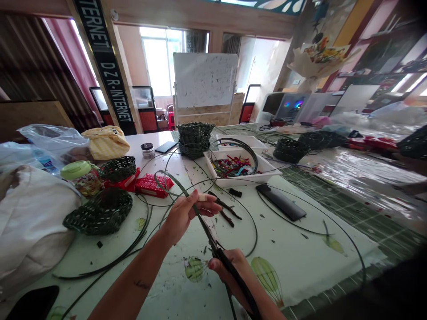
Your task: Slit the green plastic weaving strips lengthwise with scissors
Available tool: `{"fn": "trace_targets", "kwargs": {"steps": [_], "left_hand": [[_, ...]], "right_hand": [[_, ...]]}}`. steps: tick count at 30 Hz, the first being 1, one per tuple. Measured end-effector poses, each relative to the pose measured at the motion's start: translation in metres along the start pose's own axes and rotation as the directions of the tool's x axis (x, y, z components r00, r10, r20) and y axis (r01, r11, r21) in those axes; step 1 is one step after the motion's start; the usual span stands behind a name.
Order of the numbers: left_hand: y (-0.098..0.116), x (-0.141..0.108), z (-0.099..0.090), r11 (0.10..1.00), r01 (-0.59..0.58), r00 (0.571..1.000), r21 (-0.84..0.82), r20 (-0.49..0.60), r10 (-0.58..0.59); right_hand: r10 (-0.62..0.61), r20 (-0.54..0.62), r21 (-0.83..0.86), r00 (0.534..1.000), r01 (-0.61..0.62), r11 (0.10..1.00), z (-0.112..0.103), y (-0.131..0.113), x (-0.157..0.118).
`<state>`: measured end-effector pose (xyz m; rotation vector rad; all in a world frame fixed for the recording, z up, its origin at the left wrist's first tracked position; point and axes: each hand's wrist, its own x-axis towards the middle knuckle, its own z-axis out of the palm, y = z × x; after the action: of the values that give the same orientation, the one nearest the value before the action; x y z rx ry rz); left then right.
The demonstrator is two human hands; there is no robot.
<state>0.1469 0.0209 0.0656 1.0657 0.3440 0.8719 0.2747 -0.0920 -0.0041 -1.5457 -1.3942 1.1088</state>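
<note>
2 hands (178,218), flat looped strip (204,226), slender dark tool (234,271)

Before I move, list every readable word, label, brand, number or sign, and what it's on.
"TERNET": black pillar sign with white letters, cut off at the top.
"DZR-INTERNET": same sign, lower down.
Too small or blurred: marks on the white rectangular board, print on the shiny red packets, dark mark on the left forearm.
</note>
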Motion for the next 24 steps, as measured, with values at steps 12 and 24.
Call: {"fn": "trace_targets", "kwargs": {"steps": [12,24], "left_hand": [[0.04,-0.008,-0.025,0.788,-0.089,0.972,-0.61,-0.226,-0.065],[0.027,-0.007,-0.006,0.866,-0.094,0.953,-0.492,-0.295,-0.065]], "right_hand": [[0.059,0.028,-0.373,0.998,-0.045,0.927,-0.007,0.002,-0.009],[0.03,0.186,-0.188,0.982,0.005,0.982,-0.012,0.014,-0.011]]}}
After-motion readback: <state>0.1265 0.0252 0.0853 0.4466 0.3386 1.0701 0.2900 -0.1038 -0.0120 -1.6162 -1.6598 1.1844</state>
